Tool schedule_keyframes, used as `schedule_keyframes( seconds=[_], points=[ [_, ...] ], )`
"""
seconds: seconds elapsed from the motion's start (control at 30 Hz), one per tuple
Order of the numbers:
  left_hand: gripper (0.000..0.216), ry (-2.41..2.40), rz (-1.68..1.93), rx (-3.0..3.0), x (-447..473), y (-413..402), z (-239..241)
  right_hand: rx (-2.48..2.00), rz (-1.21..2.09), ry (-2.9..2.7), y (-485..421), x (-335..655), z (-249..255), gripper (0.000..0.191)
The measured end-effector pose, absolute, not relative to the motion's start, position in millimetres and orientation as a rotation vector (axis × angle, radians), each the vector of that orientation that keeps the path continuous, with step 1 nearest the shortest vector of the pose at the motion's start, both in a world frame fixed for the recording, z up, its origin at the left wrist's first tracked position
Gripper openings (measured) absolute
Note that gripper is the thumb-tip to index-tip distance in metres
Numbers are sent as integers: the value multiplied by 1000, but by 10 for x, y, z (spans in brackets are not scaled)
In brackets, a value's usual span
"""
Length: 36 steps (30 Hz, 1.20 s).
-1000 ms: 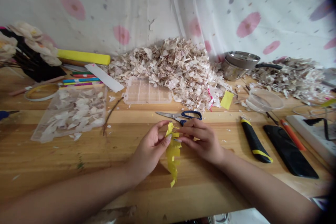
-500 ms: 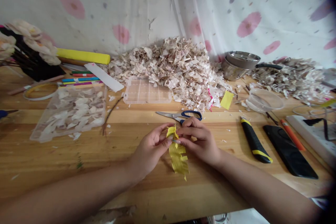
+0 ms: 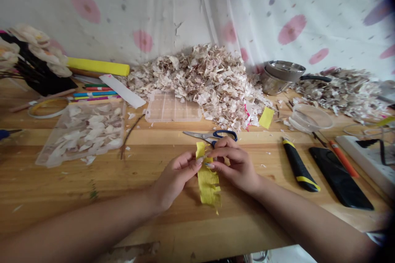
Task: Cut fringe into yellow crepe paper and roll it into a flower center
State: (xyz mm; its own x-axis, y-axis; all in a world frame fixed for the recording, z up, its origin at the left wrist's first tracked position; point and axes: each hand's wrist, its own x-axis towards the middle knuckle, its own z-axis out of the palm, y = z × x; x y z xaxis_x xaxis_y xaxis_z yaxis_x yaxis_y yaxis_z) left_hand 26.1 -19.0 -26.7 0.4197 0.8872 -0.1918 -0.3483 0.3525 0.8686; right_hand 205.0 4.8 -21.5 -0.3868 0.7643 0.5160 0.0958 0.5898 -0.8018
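Observation:
Between my two hands hangs a strip of yellow crepe paper (image 3: 207,187), its right edge cut into a rough fringe. My left hand (image 3: 176,174) pinches the strip's left edge near the top with thumb and forefinger. Opposite it, my right hand (image 3: 236,167) pinches the fringed side with closed fingertips. The strip's upper end sticks up above the fingers, and its lower part dangles over the wooden table (image 3: 129,209). Just beyond my right hand lie blue-handled scissors (image 3: 202,134), partly hidden by its knuckles.
A heap of pale flakes (image 3: 212,82) stands at the back. A clear box of petal-like pieces (image 3: 92,131) lies left, beside a twig (image 3: 131,133). At right are a utility knife (image 3: 299,168), phone (image 3: 341,178), power strip (image 3: 367,164), metal pots (image 3: 277,80) and plastic lid (image 3: 311,118).
The strip's top end was folded over at the fingers and now stands flatter and upright. Both hands stay in nearly the same place, fingertips shifted slightly.

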Motion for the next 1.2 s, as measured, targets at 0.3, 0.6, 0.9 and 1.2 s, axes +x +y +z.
schedule_keyframes(
  seconds=[0.3,0.6,0.9,1.2],
  points=[
    [22,732,855,915,231,-197,-306,-658,863,-1836,26,2059,-204,15],
    [21,667,834,886,218,-191,-280,-602,930,-1832,2,2073,-189,20],
    [24,641,821,717,196,-202,-233,-848,1489,-1491,52,2059,-244,27],
    [36,776,637,1037,201,-234,-196,-861,1776,-1570,-12,2033,-163,40]
  ],
)
